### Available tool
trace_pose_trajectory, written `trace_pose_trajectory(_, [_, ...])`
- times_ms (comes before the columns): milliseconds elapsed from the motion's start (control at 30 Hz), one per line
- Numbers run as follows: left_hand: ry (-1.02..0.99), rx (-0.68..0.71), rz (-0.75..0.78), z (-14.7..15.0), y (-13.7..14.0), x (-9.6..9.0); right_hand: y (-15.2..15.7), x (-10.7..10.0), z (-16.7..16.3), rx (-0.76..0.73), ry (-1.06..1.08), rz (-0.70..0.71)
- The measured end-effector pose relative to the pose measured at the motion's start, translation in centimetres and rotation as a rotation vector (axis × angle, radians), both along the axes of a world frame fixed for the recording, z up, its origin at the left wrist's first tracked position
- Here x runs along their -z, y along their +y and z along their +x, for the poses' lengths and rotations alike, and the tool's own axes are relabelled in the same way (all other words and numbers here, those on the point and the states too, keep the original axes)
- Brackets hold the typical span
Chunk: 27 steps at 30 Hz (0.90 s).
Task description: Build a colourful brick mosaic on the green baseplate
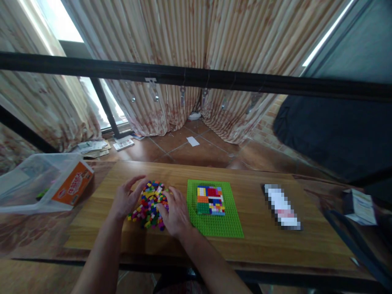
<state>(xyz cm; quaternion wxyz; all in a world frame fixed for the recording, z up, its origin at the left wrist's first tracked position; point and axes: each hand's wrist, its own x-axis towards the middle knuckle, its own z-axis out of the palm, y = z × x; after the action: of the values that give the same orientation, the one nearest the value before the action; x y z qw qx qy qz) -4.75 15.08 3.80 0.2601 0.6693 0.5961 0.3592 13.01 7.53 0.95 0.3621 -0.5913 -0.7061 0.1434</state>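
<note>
A heap of small colourful building bricks (150, 209) lies loose on the wooden table, between my two hands. My left hand (126, 199) curves along the heap's left side with its fingers and thumb apart. On the opposite side, my right hand (177, 212) reaches over the heap's edge, fingers spread and thumb above the bricks. No brick shows in either hand. Just right of my right hand lies a green baseplate (231, 222). A roughly square patch of bricks (211, 200) in many colours is fixed on it, toward the plate's upper middle.
On the table's right side rests a blurred-out dark-edged flat object (281, 207). A clear plastic bin (39, 204) with an orange label stands at the left. A black metal rail (183, 74) crosses beyond the table (269, 249). Papers (93, 148) lie on the floor behind.
</note>
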Motion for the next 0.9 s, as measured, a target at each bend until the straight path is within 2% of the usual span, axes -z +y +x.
trace_pose_trajectory(133, [0.067,-0.168,0.147,-3.2,-3.1,1.8,-1.9,0.0,0.3,0.025,0.020,0.079])
trace_pose_trajectory(233, [0.053,-0.272,0.187,-3.4,-6.0,3.6,-3.6,0.4,0.8,0.027,0.053,0.127])
trace_pose_trajectory(367, [-0.006,-0.372,0.199,-1.0,-8.5,4.8,-5.8,0.9,2.2,0.029,0.086,0.148])
trace_pose_trajectory(533, [-0.149,-0.497,0.238,2.1,-8.7,4.9,-7.6,1.2,3.4,0.029,0.058,0.105])
trace_pose_trajectory(667, [-0.267,-0.555,0.247,4.1,-9.0,4.9,-8.2,1.5,3.1,0.023,0.003,0.095])
trace_pose_trajectory(767, [-0.329,-0.557,0.196,5.4,-9.4,4.9,-8.1,1.4,2.4,-0.023,-0.017,0.056])
trace_pose_trajectory(900, [-0.344,-0.460,0.157,6.3,-10.2,4.8,-7.5,1.3,1.2,-0.053,-0.044,0.019])
